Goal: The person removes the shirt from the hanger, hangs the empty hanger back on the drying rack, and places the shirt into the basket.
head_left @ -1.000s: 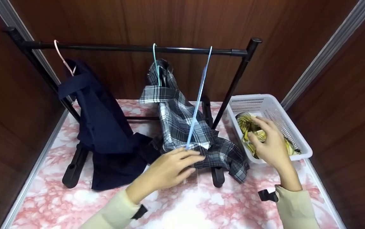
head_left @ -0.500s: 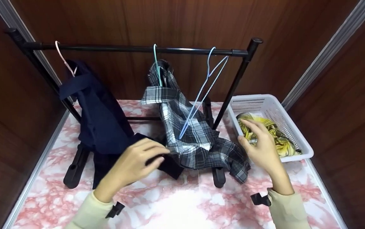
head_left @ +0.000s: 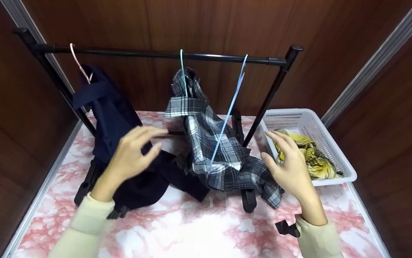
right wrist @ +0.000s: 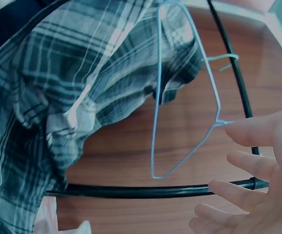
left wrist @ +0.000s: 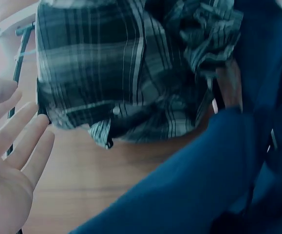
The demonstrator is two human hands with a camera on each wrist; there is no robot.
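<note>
- Dark wood panels close in the back and both sides; a pink-and-white marbled surface (head_left: 198, 233) runs between them, with metal trim along its left and right edges
- One black clothes rack (head_left: 155, 54) stands on that surface, its bar spanning almost wall to wall; its black feet rest on the marble
- Three hangers on the bar: one pink hanger (head_left: 80, 66) at the left end, one teal hanger (head_left: 183, 71) in the middle, one bare light-blue hanger (head_left: 229, 111) toward the right, carrying no garment
- Two garments on the rack: one navy garment (head_left: 114, 118) on the pink hanger, its lower part pooled on the marble; one black-and-white plaid shirt (head_left: 220, 154) on the teal hanger, its hem also on the surface
- One white basket (head_left: 338, 147) sits against the right edge, just beside the rack's right post; one yellow patterned cloth (head_left: 311, 157) lies in it
- Left hand (head_left: 130, 159) hovers in front of the navy garment, fingers spread and loose, holding nothing
- Right hand (head_left: 288, 168) hangs between the plaid shirt and the basket's near wall, fingers straight and apart, gripping nothing; the blue hanger is just beside it in the right wrist view
- Bare marble lies in front of the rack, below both wrists
</note>
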